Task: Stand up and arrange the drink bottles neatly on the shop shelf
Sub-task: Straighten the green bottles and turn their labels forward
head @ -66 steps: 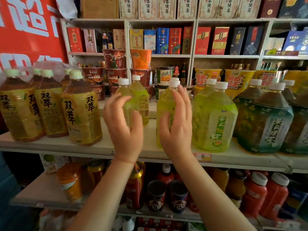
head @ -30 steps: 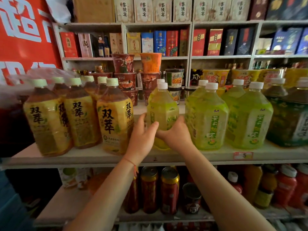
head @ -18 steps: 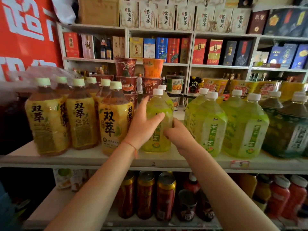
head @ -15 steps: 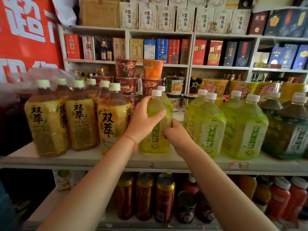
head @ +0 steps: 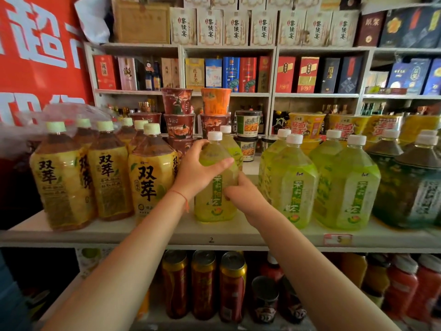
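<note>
Right now I have both hands on one yellow-green bottle (head: 216, 187) standing upright near the front edge of the shelf (head: 167, 232). My left hand (head: 198, 172) is wrapped around its shoulder, just below the white cap (head: 215, 135), thumb across the front and fingers curled behind, so that grip is closed on the bottle. My right hand (head: 243, 194) is pressed against the bottle's right side at label height, fingers curled onto it, also closed on it. A red string (head: 182, 198) circles the left wrist. To the left, just beside the held bottle, stand the amber tea bottles (head: 150, 180) with pale green caps, packed close together. To the right, with a small gap between, stand the larger green tea bottles (head: 292, 180), and past them the dark green bottles (head: 410, 185). A second small yellow-green bottle (head: 230, 144) stands right behind the held one. Cans (head: 204, 283) line the shelf below.
</note>
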